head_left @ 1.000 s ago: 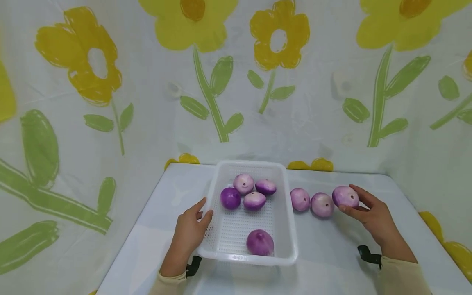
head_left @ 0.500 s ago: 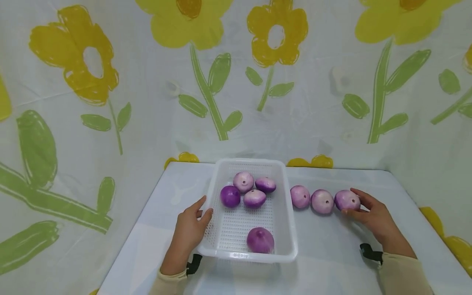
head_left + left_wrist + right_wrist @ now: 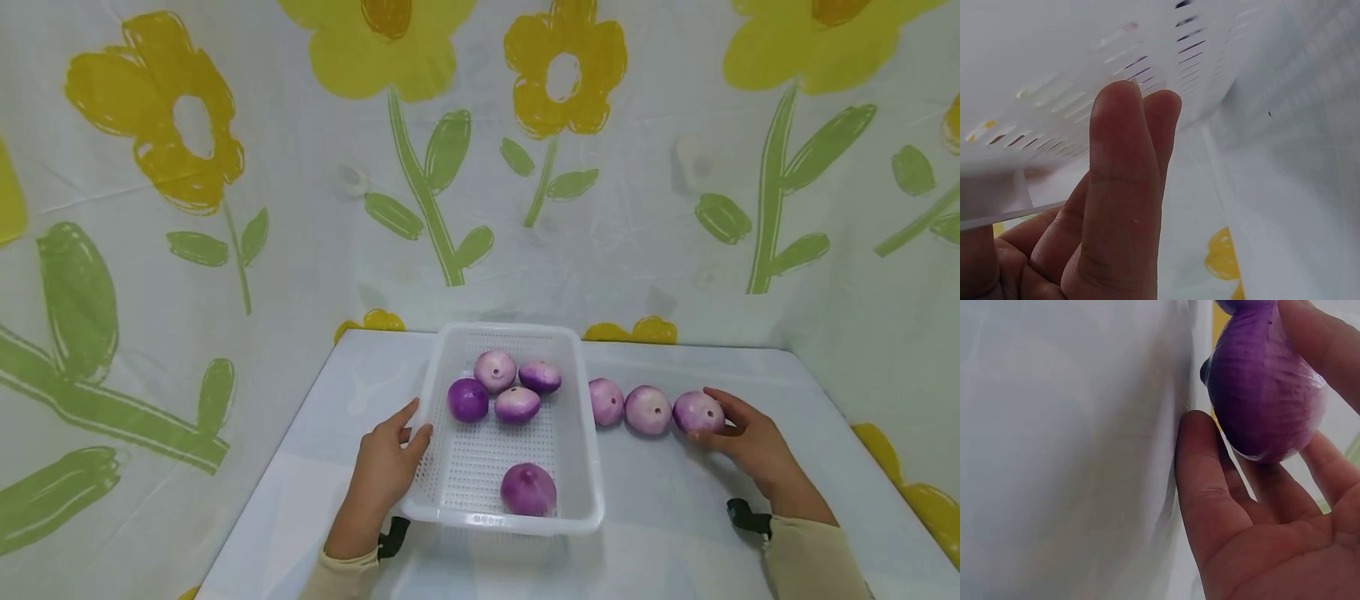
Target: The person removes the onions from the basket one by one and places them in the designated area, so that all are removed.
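The total count of onions point(image 3: 648, 410) was eight. Five of these were contained in the single white basket point(image 3: 555, 527): four were grouped toward its far end and one was located at its near end. The remaining three formed one row outside it. One table point(image 3: 645, 525) was present. Hands numbered two: one left hand point(image 3: 388, 461) and one right hand point(image 3: 752, 437). Sleeves point(image 3: 813, 558) numbered two, as did black wrist fittings point(image 3: 393, 537). The backdrop point(image 3: 300, 250) displayed two flower prints point(image 3: 153, 87) with visible white centres and two with orange centres.
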Motion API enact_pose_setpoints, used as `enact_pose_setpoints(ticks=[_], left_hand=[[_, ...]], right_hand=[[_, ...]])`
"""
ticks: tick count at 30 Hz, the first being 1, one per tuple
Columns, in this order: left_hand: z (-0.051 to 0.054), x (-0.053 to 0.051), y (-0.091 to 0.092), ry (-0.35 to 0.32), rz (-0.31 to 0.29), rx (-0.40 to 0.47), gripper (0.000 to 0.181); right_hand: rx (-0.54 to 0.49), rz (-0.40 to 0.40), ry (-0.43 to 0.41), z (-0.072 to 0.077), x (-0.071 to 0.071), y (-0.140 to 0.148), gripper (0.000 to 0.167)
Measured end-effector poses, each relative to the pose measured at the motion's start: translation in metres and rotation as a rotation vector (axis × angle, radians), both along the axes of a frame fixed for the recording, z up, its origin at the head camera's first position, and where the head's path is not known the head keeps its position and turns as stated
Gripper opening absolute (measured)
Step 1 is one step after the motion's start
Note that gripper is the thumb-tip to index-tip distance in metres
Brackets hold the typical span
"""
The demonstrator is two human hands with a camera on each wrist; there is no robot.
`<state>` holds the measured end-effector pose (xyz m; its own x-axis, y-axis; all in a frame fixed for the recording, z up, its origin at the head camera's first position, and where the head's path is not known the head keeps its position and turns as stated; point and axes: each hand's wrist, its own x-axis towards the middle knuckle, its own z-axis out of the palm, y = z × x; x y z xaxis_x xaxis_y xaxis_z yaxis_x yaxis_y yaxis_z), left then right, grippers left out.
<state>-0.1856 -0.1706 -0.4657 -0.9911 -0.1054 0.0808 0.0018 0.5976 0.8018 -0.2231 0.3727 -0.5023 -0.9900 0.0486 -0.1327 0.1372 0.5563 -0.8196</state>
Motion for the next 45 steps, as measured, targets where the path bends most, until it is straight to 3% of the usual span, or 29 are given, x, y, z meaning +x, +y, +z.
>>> enact_pose_setpoints(ticks=[9,45], left_hand=[[0.0016,0.0020,0.0007,-0.002,0.001,0.008,0.057],[0.0008,0.0023,0.0002,0.004,-0.002,0.011,0.058]], right_hand=[[0.037,0.024,0.018,-0.0049,-0.0017,-0.0027,0.108],[0.012,0.030,-0.001,-0.0026,-0.0015,-0.0068,0.111]])
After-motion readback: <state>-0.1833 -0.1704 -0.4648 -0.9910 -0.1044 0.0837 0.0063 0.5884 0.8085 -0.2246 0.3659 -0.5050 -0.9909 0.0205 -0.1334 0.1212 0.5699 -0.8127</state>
